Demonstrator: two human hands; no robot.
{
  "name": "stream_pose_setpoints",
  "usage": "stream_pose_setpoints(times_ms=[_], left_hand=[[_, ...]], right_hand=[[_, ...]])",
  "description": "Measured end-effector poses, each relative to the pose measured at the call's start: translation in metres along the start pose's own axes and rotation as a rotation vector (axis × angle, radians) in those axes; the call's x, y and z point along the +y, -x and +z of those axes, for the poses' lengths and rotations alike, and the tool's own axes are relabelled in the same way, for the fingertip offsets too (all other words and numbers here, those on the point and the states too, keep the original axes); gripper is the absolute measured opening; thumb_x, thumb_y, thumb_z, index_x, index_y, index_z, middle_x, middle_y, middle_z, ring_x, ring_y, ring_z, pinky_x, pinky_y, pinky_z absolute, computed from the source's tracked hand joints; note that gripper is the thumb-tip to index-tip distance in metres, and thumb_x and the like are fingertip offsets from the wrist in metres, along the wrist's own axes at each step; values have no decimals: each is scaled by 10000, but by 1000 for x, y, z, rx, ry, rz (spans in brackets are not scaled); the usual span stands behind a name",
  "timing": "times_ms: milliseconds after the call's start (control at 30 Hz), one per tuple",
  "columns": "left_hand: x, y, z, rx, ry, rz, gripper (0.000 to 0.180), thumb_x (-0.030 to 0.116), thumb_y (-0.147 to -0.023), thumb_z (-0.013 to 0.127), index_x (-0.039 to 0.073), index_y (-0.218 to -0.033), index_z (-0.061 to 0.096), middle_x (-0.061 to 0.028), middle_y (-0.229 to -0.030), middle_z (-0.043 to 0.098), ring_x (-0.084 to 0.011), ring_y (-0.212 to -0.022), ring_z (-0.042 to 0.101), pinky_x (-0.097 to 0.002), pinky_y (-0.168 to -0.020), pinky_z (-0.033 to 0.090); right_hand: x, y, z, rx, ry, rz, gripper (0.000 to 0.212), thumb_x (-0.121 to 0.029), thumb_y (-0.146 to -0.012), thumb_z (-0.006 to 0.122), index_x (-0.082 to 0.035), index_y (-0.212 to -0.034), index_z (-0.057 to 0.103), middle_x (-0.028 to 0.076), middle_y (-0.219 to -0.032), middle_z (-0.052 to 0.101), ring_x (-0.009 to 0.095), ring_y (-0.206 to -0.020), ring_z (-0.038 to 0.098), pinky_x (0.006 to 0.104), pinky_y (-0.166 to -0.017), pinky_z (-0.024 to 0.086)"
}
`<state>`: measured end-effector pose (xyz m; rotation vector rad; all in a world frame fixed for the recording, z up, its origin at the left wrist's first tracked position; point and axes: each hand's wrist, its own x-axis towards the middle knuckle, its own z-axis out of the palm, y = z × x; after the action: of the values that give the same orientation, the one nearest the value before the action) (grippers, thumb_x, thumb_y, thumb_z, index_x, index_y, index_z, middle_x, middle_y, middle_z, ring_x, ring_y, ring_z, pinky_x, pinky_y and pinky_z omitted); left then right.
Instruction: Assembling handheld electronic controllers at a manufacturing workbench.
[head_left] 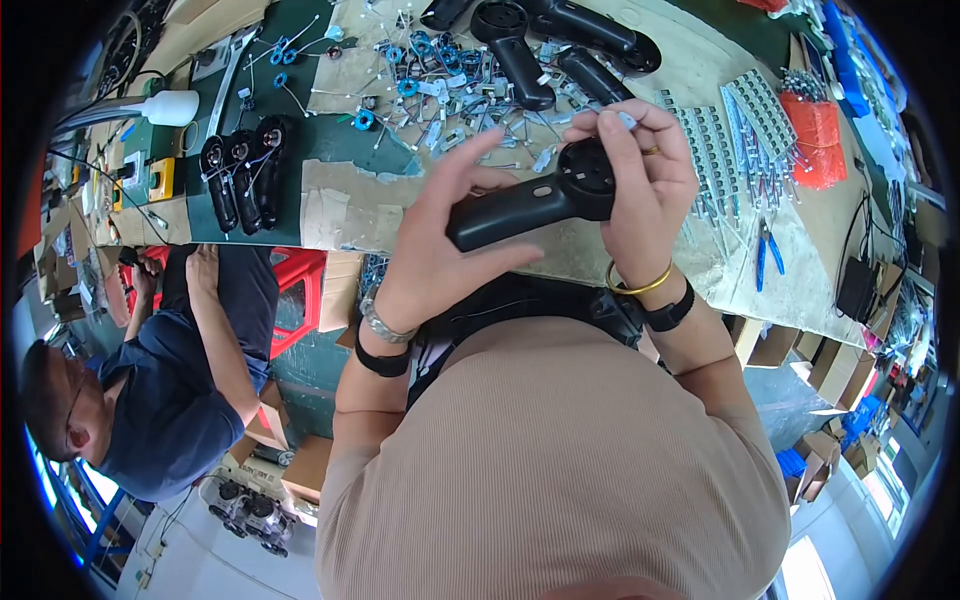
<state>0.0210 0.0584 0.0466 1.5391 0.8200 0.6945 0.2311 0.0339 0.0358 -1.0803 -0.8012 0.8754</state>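
Observation:
A black handheld device housing (515, 212) with a round head and a straight handle hangs over the near edge of the table. My right hand (645, 185) is closed around its round head, thumb on the near side. A small pale blue-white piece (627, 120) shows at the tips of the right thumb and fingers. My left hand (425, 240) is open at the handle's end, fingers and thumb spread to either side of it; whether the palm touches is hidden. Beyond lie more black housings (522, 72) and a heap of small wired parts (450, 100).
Blue-handled pliers (768, 255) lie at the right beside sheets of small parts (760, 115) and a red bag (815, 140). Three black housings with wires (240, 175) stand at the left, near a white bottle (170, 108). A co-worker (165, 390) sits at the left.

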Motion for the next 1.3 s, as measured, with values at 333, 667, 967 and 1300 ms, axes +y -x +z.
stream_pose_setpoints(times_ms=[333, 667, 967, 1300], left_hand=[[-23, 1, 36, 159, 941, -130, 622, 25, -1016, 692, 11, -1581, 432, -141, -1390, 638, -280, -1217, 703, -436, -1072, 597], [-24, 3, 2, 259, 911, -107, 495, -24, -1051, 596, -42, -1532, 478, -195, -1352, 645, -320, -1238, 694, -502, -1050, 619], [-24, 5, -2, 296, 897, -148, 544, -52, -1028, 610, -44, -1553, 465, -188, -1304, 666, -315, -1209, 709, -494, -1018, 635], [-27, 5, -6, 295, 900, -122, 502, 9, -1046, 619, -50, -1524, 478, -185, -1254, 699, -295, -1135, 736, -475, -977, 638]], right_hand=[[2, 6, 24, -53, -9, -93, 155, 30, -1035, 649, 39, -1188, 630, 157, -1110, 738, 231, -964, 747, 350, -932, 603], [-25, 1, -9, -436, 666, -736, 285, 143, -861, 776, 17, -1107, 703, 163, -1099, 747, 286, -1001, 739, 469, -1014, 570], [-27, 2, -6, -582, 788, -812, 359, 111, -786, 810, -35, -1104, 733, 98, -1098, 758, 273, -995, 735, 526, -1038, 549], [-30, -2, -6, -652, 843, -843, 352, 64, -758, 815, -62, -1080, 751, 67, -1097, 755, 257, -980, 727, 535, -1075, 513]])
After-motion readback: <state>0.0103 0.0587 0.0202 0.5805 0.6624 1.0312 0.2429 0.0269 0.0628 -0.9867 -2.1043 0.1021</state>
